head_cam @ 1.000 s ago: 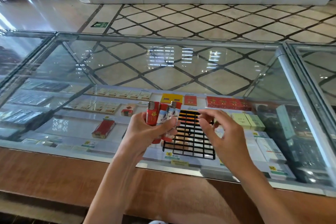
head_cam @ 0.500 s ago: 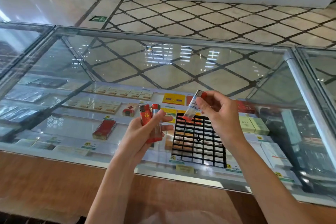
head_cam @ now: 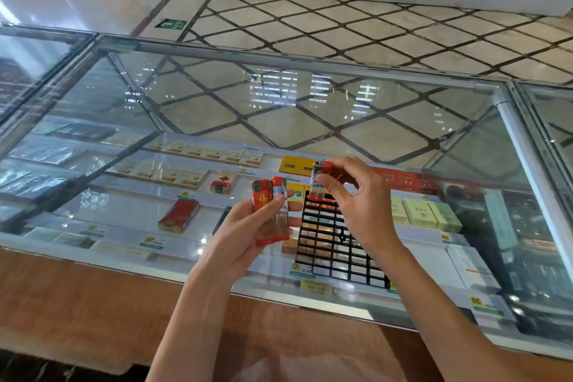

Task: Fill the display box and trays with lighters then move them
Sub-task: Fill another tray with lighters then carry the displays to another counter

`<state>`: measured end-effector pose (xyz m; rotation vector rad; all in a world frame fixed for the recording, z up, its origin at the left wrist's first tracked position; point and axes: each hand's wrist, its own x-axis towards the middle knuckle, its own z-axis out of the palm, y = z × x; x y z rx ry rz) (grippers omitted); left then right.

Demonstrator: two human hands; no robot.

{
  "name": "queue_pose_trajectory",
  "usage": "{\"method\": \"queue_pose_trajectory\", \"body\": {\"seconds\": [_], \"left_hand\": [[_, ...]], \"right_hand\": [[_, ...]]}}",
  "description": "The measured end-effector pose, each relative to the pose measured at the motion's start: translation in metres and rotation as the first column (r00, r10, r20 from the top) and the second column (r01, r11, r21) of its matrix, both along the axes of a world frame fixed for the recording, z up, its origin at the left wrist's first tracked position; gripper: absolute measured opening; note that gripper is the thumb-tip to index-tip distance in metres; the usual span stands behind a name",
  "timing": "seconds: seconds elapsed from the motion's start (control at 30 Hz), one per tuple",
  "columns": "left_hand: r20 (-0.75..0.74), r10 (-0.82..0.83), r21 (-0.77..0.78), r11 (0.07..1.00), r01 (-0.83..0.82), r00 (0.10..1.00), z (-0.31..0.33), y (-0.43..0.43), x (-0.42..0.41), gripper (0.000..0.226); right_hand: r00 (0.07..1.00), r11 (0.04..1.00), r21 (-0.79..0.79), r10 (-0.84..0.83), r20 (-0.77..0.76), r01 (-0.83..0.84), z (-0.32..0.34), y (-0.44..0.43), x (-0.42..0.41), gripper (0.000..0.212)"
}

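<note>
**Setting.** Shop hall with pale floor tiles in a diamond pattern. In front stands a glass-topped display table point(head_cam: 279, 108) with a brown wooden near edge. Red and pale green cigarette packs point(head_cam: 178, 215) lie on shelves under the glass.

**Item 1.** Black plastic grid tray point(head_cam: 338, 257), flat on the glass at near right. Its cells appear unfilled, and the goods below show through them.

**Item 2.** Left hand point(head_cam: 242, 236), palm up, fingers and thumb curled round two plastic lighters point(head_cam: 271, 211). One is solid red with a gold character, the other clear-bodied with a blue-and-white sleeve. Both are upright, just left of the tray.

**Item 3.** Right hand point(head_cam: 359, 208), thumb and fingertips pinching a third lighter with a white-and-blue sleeve and red base point(head_cam: 317, 183). It is upright, metal head up, its base just above the tray's far left corner.

**Change.** A second ago the left hand held all three lighters and the right hand was empty, reaching in. Half a second ago the picked lighter was raised and tilted. Now it is upright and lower.

**Assessment.** Filling seems barely begun. The next move is probably to seat this lighter in a corner cell, and moving the tray is still far off.
</note>
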<state>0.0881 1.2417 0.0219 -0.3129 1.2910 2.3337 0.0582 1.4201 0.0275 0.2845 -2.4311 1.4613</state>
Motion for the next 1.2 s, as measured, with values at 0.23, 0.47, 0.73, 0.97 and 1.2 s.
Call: {"method": "queue_pose_trajectory", "body": {"seconds": [0.23, 0.47, 0.73, 0.97, 1.2], "left_hand": [[-0.019, -0.037, -0.006, 0.999, 0.037, 0.999, -0.002, 0.000, 0.002, 0.036], [-0.027, -0.052, -0.014, 0.999, 0.051, 0.998, -0.003, 0.000, 0.003, 0.038], [-0.031, -0.074, -0.044, 0.996, 0.073, 0.997, -0.002, 0.001, 0.005, 0.033], [-0.132, -0.133, -0.051, 0.991, 0.128, 0.982, 0.000, 0.003, 0.009, 0.028], [-0.160, -0.189, -0.094, 0.980, 0.176, 0.969, 0.002, 0.011, 0.012, 0.046]], "right_hand": [[0.999, 0.998, -0.041, -0.049, -0.023, 0.048, -0.005, -0.003, 0.002, 0.018], [0.995, 0.995, -0.040, -0.095, -0.030, 0.094, -0.006, -0.004, 0.003, 0.019], [0.998, 0.996, 0.065, -0.054, -0.032, 0.056, -0.011, -0.003, 0.005, 0.022], [0.991, 0.993, -0.073, -0.086, 0.101, 0.094, -0.011, 0.001, 0.010, 0.016], [0.980, 0.977, -0.210, -0.001, 0.199, 0.044, 0.001, 0.001, 0.035, 0.019]]}}
